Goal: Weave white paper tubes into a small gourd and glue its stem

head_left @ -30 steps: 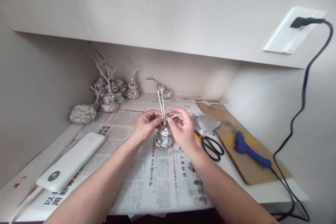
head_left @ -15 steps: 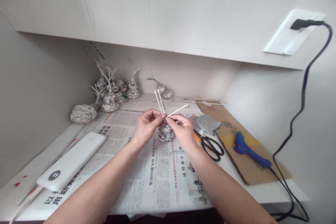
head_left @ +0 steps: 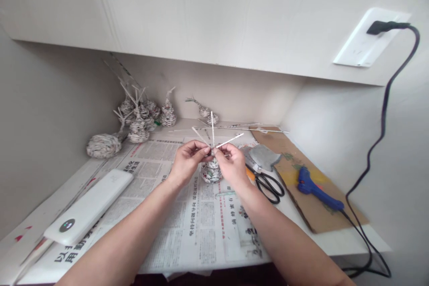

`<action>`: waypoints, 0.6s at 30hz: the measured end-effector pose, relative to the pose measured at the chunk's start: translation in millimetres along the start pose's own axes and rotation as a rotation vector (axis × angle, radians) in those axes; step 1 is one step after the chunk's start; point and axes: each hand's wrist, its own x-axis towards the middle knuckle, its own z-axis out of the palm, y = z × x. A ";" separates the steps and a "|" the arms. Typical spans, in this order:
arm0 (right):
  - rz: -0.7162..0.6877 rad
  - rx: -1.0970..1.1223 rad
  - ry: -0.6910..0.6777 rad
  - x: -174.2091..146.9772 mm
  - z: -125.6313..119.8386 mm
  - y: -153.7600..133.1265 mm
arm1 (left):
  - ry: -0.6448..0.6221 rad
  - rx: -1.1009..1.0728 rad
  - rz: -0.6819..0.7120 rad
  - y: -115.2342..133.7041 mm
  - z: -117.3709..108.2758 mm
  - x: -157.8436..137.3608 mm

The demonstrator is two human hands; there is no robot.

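Observation:
A small gourd woven from rolled newspaper strips [head_left: 212,172] stands on the newspaper sheet, its top hidden behind my fingers. Several thin paper strips [head_left: 213,129] fan out upward from that top. My left hand [head_left: 191,157] pinches the strips at their base from the left side. From the right, my right hand [head_left: 230,159] pinches at the same spot, with one strip slanting out to the right above it. Both thumbs nearly meet over the neck of the gourd.
Black-handled scissors [head_left: 270,186] and a grey cloth [head_left: 264,157] lie right of my hands. A blue glue gun [head_left: 318,190] rests on cardboard [head_left: 321,223]. At left are a white power bank [head_left: 89,205] and several woven gourds [head_left: 139,129]. Loose paper strips [head_left: 231,128] lie behind.
The strips have spread: two that stood close together are now apart, one upright and one leaning left. Both hands stay at the gourd's top. The view has shifted slightly.

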 end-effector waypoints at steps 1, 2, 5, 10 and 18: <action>0.015 0.024 -0.010 1.6 -0.8 0.8 | -0.012 0.000 -0.008 -0.1 -0.3 0.4; 0.027 0.040 -0.022 3.0 -1.7 1.5 | -0.022 -0.002 -0.017 0.0 -0.7 0.8; 0.039 0.054 -0.059 5.2 -5.1 2.2 | -0.038 -0.012 -0.050 1.3 -1.9 1.8; 0.025 0.022 -0.164 4.6 -11.2 -3.6 | -0.043 -0.021 -0.083 4.7 -4.1 3.2; 0.043 -0.005 -0.207 2.5 -13.6 -12.9 | -0.062 0.026 -0.022 1.7 -2.4 1.6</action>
